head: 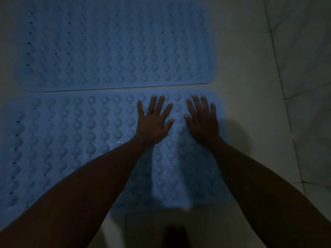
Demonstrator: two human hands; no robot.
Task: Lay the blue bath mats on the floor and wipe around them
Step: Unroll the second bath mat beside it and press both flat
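Two blue bath mats with rows of round bumps lie flat on the pale tiled floor, side by side. The far mat [114, 45] fills the upper left. The near mat [71, 136] stretches across the middle, its far edge almost touching the far mat. My left hand [153, 120] rests palm down on the near mat's right part, fingers spread. My right hand [202, 120] lies palm down beside it near the mat's right edge, fingers spread too. Neither hand holds anything. No cloth is in view.
Pale floor tiles [250, 68] with dark grout lines spread to the right of both mats. At the bottom centre a dark shape, perhaps a foot [176, 237], shows on the floor. The light is dim.
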